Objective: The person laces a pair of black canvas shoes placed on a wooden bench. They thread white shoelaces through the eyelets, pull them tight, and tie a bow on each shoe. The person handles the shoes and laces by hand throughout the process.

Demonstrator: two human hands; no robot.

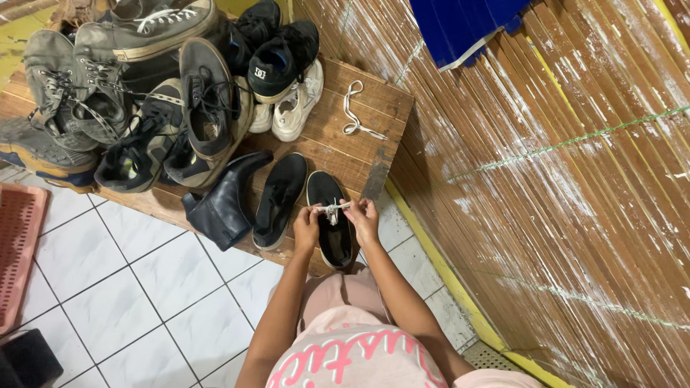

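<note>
Slatted bamboo wall (pixel 560 179) on the right, white tile floor (pixel 144 287) below. Wooden platform (pixel 359 108) carries a heap of worn shoes (pixel 144 93), a black boot (pixel 223 205) and a loose white lace (pixel 352 111). Black slip-on shoe (pixel 332 233) lies at the platform's near edge. Left hand (pixel 307 226) and right hand (pixel 363 219) both pinch a white lace (pixel 333 210) over that shoe.
</note>
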